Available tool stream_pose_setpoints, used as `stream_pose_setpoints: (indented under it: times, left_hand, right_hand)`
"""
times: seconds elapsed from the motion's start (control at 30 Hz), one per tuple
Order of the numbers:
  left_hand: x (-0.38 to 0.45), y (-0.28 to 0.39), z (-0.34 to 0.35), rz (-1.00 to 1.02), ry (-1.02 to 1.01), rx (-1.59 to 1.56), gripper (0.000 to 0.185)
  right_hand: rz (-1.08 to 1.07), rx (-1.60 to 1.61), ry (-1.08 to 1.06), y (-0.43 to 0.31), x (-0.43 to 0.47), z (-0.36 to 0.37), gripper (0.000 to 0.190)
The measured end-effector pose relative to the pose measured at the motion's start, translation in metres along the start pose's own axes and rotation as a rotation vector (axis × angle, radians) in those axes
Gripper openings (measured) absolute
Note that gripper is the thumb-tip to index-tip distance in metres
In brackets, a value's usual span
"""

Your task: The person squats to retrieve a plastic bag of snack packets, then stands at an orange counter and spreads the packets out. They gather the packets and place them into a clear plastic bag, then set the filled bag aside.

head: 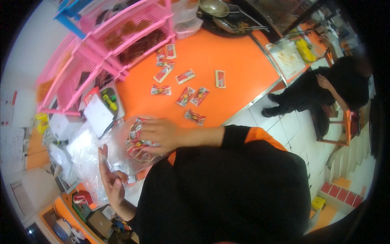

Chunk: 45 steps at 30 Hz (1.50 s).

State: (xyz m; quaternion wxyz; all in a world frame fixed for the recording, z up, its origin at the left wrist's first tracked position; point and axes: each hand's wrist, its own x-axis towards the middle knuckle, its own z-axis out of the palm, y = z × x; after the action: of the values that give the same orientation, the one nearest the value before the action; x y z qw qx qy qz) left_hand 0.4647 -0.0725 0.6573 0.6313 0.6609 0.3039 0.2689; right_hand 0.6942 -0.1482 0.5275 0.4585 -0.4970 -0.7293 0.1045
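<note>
My right hand [160, 135] reaches in from the right and lies over a cluster of red sachets [135, 148] in a clear plastic bag [88, 158]; whether its fingers grip any is hidden. At the bag's near side is my left hand [112, 180], two fingers stretched out, the others bent, with nothing plainly held. Loose on the orange table [243, 61] lie several small red-and-green sachets [186, 96] with crimped ends, and several flat red-and-cream packets [220, 79]. A few of both kinds are bunched by the pink rack.
A pink plastic rack [122, 55] holds packaged food at the upper left. Below it are a white pad [99, 114] and a metal tray [119, 100]. A wok with strainers [231, 26] stands at the far edge. A person in black [307, 88] sits to the right.
</note>
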Motion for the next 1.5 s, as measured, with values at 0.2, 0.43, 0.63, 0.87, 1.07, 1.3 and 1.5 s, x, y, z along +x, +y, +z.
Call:
stream_pose_setpoints:
  times: [0.2,0.43,0.63,0.87,1.07,1.3,1.5]
  left_hand:
    - [-0.001,-0.005,0.003,-0.072,-0.017,0.006,0.111]
    - [-0.003,0.008,0.009,-0.081,-0.127,-0.018,0.108]
    - [-0.007,-0.003,-0.015,0.119,0.172,-0.132,0.101]
    - [-0.016,-0.009,-0.027,0.070,0.199,0.158,0.104]
    - [-0.007,-0.004,-0.019,0.056,0.086,0.062,0.108]
    - [-0.026,-0.006,-0.032,0.012,0.221,0.143,0.103]
    - [-0.028,-0.009,-0.032,0.002,0.278,0.221,0.086]
  right_hand:
    - [0.076,-0.193,-0.402,0.019,-0.043,-0.029,0.033]
    - [0.136,0.255,-0.344,-0.017,0.030,-0.025,0.025]
    - [0.118,-0.200,-0.426,-0.022,0.044,0.007,0.049]
    - [0.213,-0.822,-0.973,-0.036,0.067,-0.044,0.054]
    - [0.191,-0.347,-0.623,-0.004,0.071,-0.057,0.038]
    - [0.053,-0.407,-0.592,-0.031,0.028,-0.110,0.040]
    - [0.647,-0.328,0.081,0.099,-0.054,-0.187,0.090]
